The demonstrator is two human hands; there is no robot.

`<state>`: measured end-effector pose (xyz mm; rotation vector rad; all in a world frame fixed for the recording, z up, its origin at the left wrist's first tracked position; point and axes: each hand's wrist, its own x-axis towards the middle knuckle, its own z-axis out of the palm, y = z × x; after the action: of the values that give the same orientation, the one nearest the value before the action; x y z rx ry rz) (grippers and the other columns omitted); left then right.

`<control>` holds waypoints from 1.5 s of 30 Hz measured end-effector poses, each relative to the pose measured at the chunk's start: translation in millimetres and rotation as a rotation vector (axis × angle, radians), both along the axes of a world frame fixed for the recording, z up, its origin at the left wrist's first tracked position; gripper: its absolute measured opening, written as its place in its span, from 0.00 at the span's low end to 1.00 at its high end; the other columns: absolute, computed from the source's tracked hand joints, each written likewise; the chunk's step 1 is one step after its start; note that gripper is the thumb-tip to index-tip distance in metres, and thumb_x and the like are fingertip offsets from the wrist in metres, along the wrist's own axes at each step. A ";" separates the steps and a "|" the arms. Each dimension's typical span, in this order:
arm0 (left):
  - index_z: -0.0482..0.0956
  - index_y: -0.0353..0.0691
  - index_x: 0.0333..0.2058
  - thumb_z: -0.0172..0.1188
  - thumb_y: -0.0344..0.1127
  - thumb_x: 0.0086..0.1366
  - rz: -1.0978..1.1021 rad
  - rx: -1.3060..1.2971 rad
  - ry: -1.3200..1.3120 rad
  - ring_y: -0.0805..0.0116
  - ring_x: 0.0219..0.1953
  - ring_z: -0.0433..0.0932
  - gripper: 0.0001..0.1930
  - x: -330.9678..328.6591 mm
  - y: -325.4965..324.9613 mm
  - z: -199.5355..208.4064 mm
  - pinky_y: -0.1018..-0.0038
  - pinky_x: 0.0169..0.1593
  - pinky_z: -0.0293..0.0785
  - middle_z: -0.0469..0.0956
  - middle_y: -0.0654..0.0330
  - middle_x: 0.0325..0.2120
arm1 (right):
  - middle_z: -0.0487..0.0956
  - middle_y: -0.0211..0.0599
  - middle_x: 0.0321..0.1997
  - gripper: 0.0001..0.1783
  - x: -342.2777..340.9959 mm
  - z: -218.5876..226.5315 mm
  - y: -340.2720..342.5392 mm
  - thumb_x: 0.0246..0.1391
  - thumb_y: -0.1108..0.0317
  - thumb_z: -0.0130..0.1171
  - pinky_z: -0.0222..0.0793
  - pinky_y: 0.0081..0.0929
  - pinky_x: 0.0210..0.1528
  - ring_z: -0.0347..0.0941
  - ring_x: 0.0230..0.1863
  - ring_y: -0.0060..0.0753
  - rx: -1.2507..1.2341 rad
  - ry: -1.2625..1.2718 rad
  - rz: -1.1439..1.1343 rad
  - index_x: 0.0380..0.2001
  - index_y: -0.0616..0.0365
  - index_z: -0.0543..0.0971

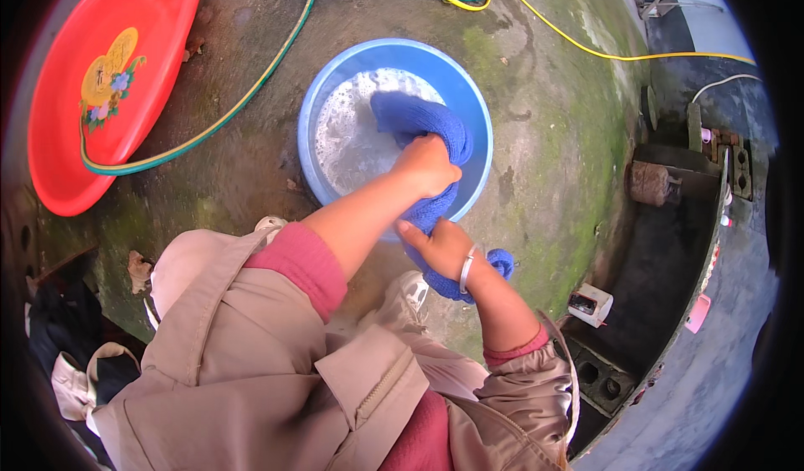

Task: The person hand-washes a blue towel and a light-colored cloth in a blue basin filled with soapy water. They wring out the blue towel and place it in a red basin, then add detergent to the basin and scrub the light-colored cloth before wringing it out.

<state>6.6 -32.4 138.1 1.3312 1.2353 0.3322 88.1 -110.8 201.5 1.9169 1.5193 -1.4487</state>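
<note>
Over the near rim of the blue basin [322,94], which stands on the mossy concrete ground [553,153], a blue towel [419,119] hangs half in the soapy water and half outside. Its far part lies in the basin and its near end drops over the rim, toward the person's knees. The left hand [429,166] is closed in a fist around the middle of the towel, just above the rim. The right hand [444,249], with a thin bangle [466,270] on the wrist, has its fingers wrapped around the lower end of the towel, which comes out again beyond the wrist. I judge that the towel is soft and limp, heavy with water and a little slippery from the soap, so it is best taken with the whole fist around a bunched part, not with the fingertips. I count one towel and one blue basin. One red basin [50,136] with a flower picture lies to the far left, well apart. Two hoses run on the ground: one green hose [243,94] that passes between the two basins, and one yellow hose [569,40] on the far right.
</note>
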 end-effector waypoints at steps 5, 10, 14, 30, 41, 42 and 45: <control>0.67 0.25 0.38 0.55 0.38 0.45 -0.055 -0.046 0.089 0.50 0.40 0.71 0.24 -6.3 -3.5 14.7 0.68 0.44 0.67 0.71 0.39 0.35 | 0.72 0.50 0.37 0.36 7.4 -5.7 -8.8 0.47 0.40 0.41 0.61 0.31 0.43 0.68 0.40 0.41 -0.072 0.176 -0.142 0.39 0.68 0.69; 0.66 0.25 0.38 0.52 0.40 0.47 -0.085 -0.093 -0.017 0.49 0.39 0.71 0.24 -0.1 -13.0 42.4 0.66 0.43 0.67 0.71 0.39 0.35 | 0.61 0.44 0.53 0.45 31.1 3.6 -31.8 0.45 0.31 0.31 0.54 0.32 0.54 0.59 0.53 0.39 0.013 0.911 -1.050 0.52 0.61 0.57; 0.74 0.27 0.27 0.49 0.47 0.48 -0.207 0.114 0.034 0.48 0.35 0.72 0.23 1.3 -26.0 67.4 0.63 0.38 0.67 0.72 0.40 0.29 | 0.59 0.43 0.55 0.49 32.8 -3.8 -29.2 0.40 0.28 0.31 0.51 0.37 0.56 0.56 0.55 0.41 0.067 0.988 -1.342 0.54 0.59 0.55; 0.57 0.24 0.48 0.23 0.76 0.44 -0.261 -0.981 -0.600 0.53 0.47 0.65 0.54 -42.3 -25.8 -28.3 0.61 0.48 0.62 0.64 0.42 0.45 | 0.65 0.39 0.22 0.52 31.7 15.8 -45.0 0.40 0.36 0.45 0.60 0.29 0.14 0.63 0.10 0.34 -0.018 1.650 -1.200 0.56 0.67 0.43; 0.71 0.41 0.40 0.44 0.53 0.56 0.347 -0.985 -1.196 0.69 0.37 0.71 0.22 -13.4 -1.0 9.3 0.70 0.43 0.65 0.73 0.59 0.35 | 0.66 0.40 0.22 0.56 3.2 0.8 -70.7 0.33 0.29 0.46 0.62 0.30 0.17 0.65 0.13 0.37 -0.367 1.491 -1.245 0.56 0.59 0.46; 0.70 0.39 0.40 0.46 0.51 0.56 0.362 -0.875 -1.106 0.68 0.35 0.72 0.22 -14.0 2.1 10.5 0.71 0.41 0.68 0.73 0.58 0.34 | 0.68 0.42 0.24 0.55 3.1 -2.2 -71.7 0.33 0.28 0.44 0.64 0.31 0.19 0.67 0.15 0.38 -0.336 1.502 -1.225 0.56 0.59 0.47; 0.69 0.33 0.40 0.53 0.38 0.52 0.325 -0.495 -0.894 0.67 0.31 0.75 0.19 -15.3 7.9 9.6 0.75 0.34 0.72 0.74 0.54 0.32 | 0.70 0.44 0.34 0.53 4.8 -8.1 -70.4 0.35 0.27 0.39 0.69 0.34 0.26 0.70 0.26 0.39 -0.172 1.206 -1.313 0.55 0.59 0.50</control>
<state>-8.6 -24.5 147.7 0.4369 0.6816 0.7053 92.9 -181.2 193.5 1.9640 -0.0472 -3.5022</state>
